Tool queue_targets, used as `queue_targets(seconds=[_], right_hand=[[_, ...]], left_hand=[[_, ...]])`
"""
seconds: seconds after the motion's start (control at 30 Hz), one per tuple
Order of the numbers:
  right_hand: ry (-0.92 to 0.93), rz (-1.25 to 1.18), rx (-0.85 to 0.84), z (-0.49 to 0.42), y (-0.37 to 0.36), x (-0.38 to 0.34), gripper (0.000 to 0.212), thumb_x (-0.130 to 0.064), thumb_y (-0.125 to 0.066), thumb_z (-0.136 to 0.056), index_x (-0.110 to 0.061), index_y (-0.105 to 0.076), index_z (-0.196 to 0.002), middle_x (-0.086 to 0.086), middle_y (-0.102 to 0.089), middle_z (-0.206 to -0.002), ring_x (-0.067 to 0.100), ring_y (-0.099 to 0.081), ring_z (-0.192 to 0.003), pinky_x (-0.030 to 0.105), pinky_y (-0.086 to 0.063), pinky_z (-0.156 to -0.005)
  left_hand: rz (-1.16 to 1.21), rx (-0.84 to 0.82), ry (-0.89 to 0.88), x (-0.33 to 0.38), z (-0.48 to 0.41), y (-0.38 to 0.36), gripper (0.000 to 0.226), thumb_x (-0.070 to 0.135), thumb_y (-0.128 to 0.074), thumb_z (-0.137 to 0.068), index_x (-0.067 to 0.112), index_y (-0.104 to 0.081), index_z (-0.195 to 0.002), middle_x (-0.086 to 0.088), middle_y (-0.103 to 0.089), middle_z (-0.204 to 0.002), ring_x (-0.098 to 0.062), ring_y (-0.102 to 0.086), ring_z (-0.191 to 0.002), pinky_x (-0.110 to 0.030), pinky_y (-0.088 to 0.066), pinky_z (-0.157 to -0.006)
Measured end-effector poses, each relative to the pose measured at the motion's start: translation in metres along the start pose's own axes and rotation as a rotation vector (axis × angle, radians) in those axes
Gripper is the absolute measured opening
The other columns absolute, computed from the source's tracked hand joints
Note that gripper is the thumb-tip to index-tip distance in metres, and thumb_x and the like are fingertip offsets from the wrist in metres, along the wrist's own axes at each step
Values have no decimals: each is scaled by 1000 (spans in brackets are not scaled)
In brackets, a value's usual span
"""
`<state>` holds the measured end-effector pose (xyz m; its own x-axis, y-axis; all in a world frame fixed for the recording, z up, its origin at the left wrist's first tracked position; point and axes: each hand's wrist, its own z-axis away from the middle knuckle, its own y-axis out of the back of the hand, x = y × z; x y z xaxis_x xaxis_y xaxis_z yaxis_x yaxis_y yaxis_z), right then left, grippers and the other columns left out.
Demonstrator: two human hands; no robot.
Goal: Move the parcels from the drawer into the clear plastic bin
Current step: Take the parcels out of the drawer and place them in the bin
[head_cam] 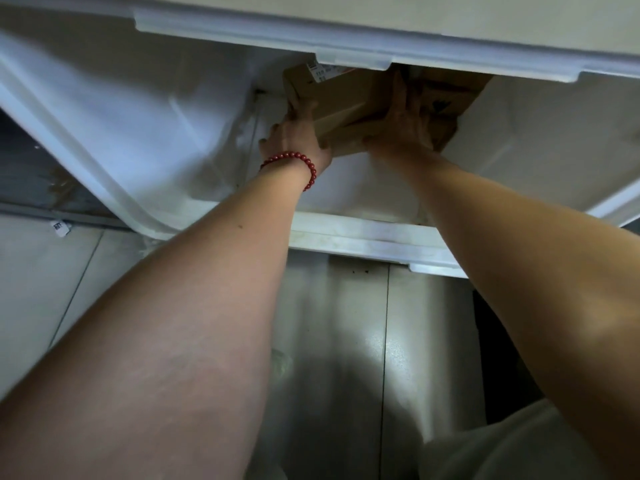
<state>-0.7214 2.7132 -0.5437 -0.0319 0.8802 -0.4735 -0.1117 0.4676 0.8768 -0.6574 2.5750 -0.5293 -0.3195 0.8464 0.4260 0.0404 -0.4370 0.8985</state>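
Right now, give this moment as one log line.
stage: pickup | left hand: grips cardboard box | right hand: holds same box | box: inside white drawer

Label (pixel 320 72) on parcel (pixel 346 98) — too blurred to read.
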Motion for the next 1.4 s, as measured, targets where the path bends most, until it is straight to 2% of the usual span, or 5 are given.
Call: queue_targets(seconds=[0.3, 0.6, 0.97, 1.17, 1.4], right_hand=[[27, 9, 26, 4, -13, -1, 100, -31, -74, -78, -12, -11, -152, 15, -16, -154, 34, -21, -141, 38, -31, -109], [-33, -369, 4, 28, -22, 9, 94, -31, -82, -72, -10, -21, -141, 10, -45, -140, 31, -46, -128, 24, -37, -95], [1, -331, -292, 117, 27, 5, 84, -37, -78, -78, -12, -30, -142, 8, -48, -135, 24, -49, -119, 26, -41, -94], [132, -300, -247, 191, 91, 8, 83, -36, -75, -81, -12, -27, -143, 11, -45, -142, 30, -45, -128, 37, -37, -106], [294, -461, -261, 290, 134, 58, 78, -24, -76, -81, -24, -25, -140, 1, -36, -145, 19, -34, -132, 38, -31, -111]], left_hand=[[146, 76, 45, -16, -6, -1, 62, 36, -62, -86, 20, -33, -138, -9, -48, -134, -29, -50, -120, -37, -44, -95], [405, 44, 197, -23, 3, -5, 109, 52, -80, -64, 19, -20, -149, -11, -31, -148, -28, -32, -135, -36, -31, -111], [221, 65, 151, -3, 93, 49, 82, 51, -75, -73, 24, -39, -143, -9, -44, -142, -26, -43, -130, -31, -39, -101], [232, 146, 118, 6, 171, 80, 61, 18, -81, -73, 25, -53, -128, -8, -55, -127, -25, -54, -116, -31, -44, -97], [158, 143, -107, 12, 251, 105, 41, 23, -73, -79, 25, -60, -118, -8, -63, -116, -29, -56, -109, -30, -43, -88]])
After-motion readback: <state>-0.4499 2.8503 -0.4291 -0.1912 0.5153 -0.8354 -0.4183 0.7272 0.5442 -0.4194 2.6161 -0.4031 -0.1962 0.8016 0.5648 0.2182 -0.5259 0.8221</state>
